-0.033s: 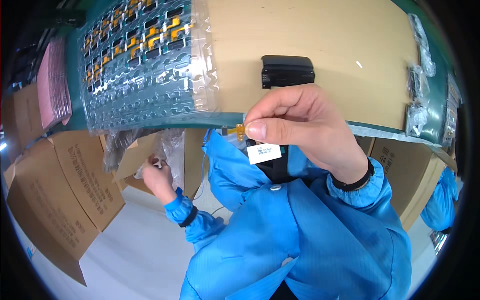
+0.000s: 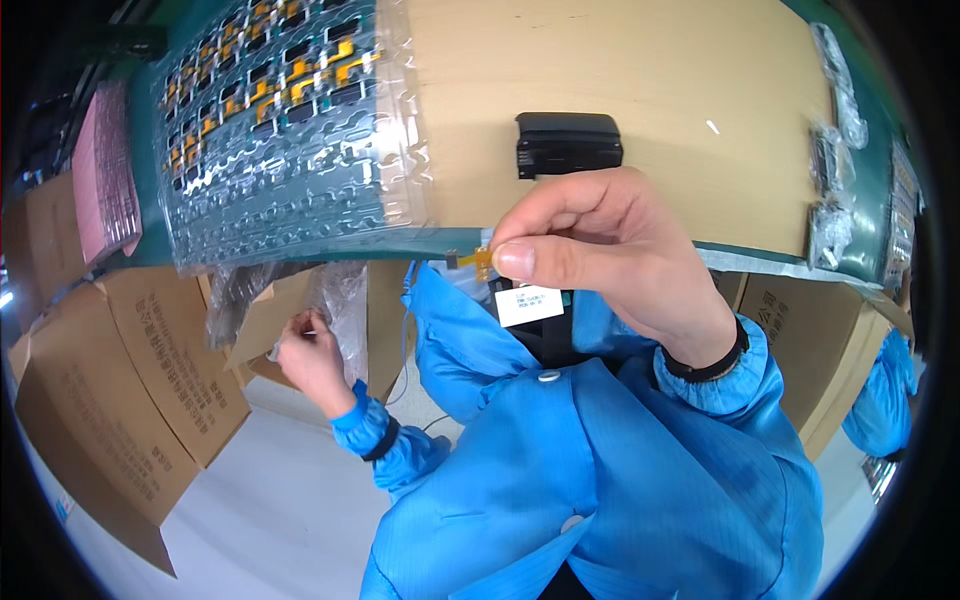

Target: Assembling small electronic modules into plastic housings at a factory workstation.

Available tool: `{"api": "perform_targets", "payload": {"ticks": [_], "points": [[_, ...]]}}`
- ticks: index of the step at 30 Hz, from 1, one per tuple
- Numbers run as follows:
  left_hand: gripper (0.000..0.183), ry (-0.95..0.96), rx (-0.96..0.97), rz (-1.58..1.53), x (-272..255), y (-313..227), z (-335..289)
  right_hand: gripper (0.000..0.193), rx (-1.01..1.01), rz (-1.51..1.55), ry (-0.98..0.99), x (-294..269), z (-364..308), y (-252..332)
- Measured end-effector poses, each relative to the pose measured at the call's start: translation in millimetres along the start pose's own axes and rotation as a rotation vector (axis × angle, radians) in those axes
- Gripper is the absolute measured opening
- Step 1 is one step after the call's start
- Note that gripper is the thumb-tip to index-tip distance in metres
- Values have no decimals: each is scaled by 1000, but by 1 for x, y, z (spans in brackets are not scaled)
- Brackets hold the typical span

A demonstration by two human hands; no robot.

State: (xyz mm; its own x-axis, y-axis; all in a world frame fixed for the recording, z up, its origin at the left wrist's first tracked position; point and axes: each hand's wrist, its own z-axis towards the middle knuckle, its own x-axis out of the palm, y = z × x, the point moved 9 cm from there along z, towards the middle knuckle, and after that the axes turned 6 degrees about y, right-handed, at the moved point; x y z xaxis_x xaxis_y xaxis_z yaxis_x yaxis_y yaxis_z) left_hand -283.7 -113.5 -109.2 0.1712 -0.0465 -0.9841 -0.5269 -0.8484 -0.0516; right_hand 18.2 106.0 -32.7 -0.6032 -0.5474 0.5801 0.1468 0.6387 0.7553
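Observation:
My right hand (image 2: 610,245) is raised in front of my chest, closed in a pinch of thumb and forefinger. Between them is the yellow flex cable (image 2: 482,263) of a small module; a white printed label (image 2: 530,306) shows below the fingertips, and most of the part behind is hidden. Down at the left, my left hand (image 2: 315,365) hangs over an open cardboard box beside a crumpled clear plastic bag (image 2: 342,310). Its fingers are curled in; what they hold, if anything, I cannot make out. A black holder-like block (image 2: 568,145) lies on the tan board just beyond my right hand.
On the green bench, a clear blister tray (image 2: 290,190) has several small dark modules with yellow flex cables in its far rows. The tan board (image 2: 700,60) carries a small white strip. Bagged items (image 2: 830,235) line its right edge. Pink sheets (image 2: 105,170) and cardboard boxes (image 2: 120,390) stand left.
The bench, tray and black block sit slightly further left in the picture. The flex cable and label have tilted a little in my right hand. My left hand has shifted slightly.

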Motion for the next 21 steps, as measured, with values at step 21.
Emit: {"api": "perform_targets", "payload": {"ticks": [21], "points": [[45,565,687,-1424,-33,-308,-106,16,-98,-140,-353,-67,-43,16]]}}
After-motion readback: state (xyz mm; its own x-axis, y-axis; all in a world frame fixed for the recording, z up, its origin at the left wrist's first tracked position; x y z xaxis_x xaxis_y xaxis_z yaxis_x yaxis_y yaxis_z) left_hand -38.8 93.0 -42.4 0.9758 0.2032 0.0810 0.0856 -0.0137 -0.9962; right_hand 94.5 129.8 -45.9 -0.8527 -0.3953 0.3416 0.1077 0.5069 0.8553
